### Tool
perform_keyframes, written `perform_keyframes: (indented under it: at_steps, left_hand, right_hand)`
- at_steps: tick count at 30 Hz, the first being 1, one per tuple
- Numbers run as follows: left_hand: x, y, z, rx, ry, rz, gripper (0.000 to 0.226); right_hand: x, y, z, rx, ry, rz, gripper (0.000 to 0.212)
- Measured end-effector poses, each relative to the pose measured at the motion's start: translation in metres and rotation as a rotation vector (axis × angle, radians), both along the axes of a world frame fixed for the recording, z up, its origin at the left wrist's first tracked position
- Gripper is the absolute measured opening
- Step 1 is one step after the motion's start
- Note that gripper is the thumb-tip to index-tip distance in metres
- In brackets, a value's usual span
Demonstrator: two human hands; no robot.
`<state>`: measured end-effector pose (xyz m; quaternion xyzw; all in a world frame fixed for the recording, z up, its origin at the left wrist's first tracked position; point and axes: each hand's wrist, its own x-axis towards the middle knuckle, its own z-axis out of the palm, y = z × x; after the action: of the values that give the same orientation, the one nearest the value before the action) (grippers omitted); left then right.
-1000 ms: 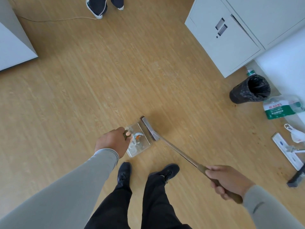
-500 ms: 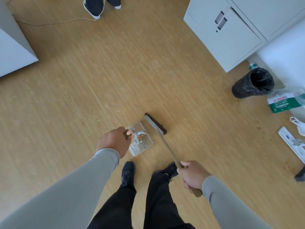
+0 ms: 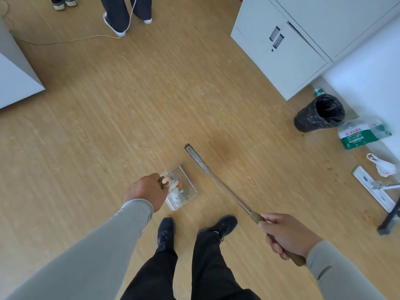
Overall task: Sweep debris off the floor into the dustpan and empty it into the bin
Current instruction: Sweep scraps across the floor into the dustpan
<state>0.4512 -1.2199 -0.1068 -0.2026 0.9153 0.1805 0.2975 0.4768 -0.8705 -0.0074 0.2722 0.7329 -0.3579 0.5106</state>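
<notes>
The left hand [image 3: 145, 192] grips the handle of a clear dustpan [image 3: 187, 187] holding white and orange debris [image 3: 176, 190]. The right hand [image 3: 286, 233] grips the broom [image 3: 218, 180], its head just beyond the dustpan. A black-lined bin [image 3: 319, 113] stands well apart beside a grey cabinet [image 3: 281, 46].

Floor [image 3: 194, 94]: tan wood-grain. Dustpan [image 3: 188, 187]: clear, holding white and orange debris [image 3: 176, 189]. Bin [image 3: 318, 114]: black liner. Cabinet [image 3: 281, 50]: pale grey. Sleeves: grey.
</notes>
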Motion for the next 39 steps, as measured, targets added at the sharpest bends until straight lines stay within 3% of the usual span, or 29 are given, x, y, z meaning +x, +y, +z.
perform_keyframes:
  at_steps: [7, 12, 17, 20, 25, 28, 32, 39]
  left_hand:
    - [0.005, -0.006, 0.003, 0.220, -0.083, 0.057, 0.016]
    - [0.002, -0.017, 0.032, 0.212, -0.004, 0.064, 0.032]
    - [-0.008, -0.025, 0.074, 0.215, 0.086, 0.028, 0.030]
    - [-0.018, -0.024, 0.095, 0.196, 0.140, -0.041, 0.015]
    - [-0.039, -0.007, 0.125, 0.167, 0.200, -0.185, 0.016]
    - [-0.050, 0.012, 0.135, 0.157, 0.225, -0.255, 0.015]
    - [-0.058, 0.041, 0.145, 0.132, 0.244, -0.333, 0.017]
    - [-0.062, 0.107, 0.165, 0.067, 0.261, -0.557, 0.023]
  right_hand:
    - [0.005, -0.013, -0.009, -0.021, 0.005, -0.119, 0.054]
    - [0.016, -0.002, 0.016, -0.045, -0.062, -0.276, 0.029]
    - [0.013, -0.008, 0.045, -0.058, 0.016, -0.313, 0.028]
    - [0.019, -0.009, 0.059, -0.049, 0.113, -0.393, 0.023]
    - [0.054, -0.001, 0.063, -0.055, 0.203, -0.555, 0.018]
    - [0.071, -0.002, 0.055, -0.002, 0.192, -0.530, 0.009]
    - [0.080, 0.004, 0.055, 0.055, 0.156, -0.570, 0.022]
    - [0.139, 0.038, 0.056, 0.025, 0.121, -0.871, 0.020]
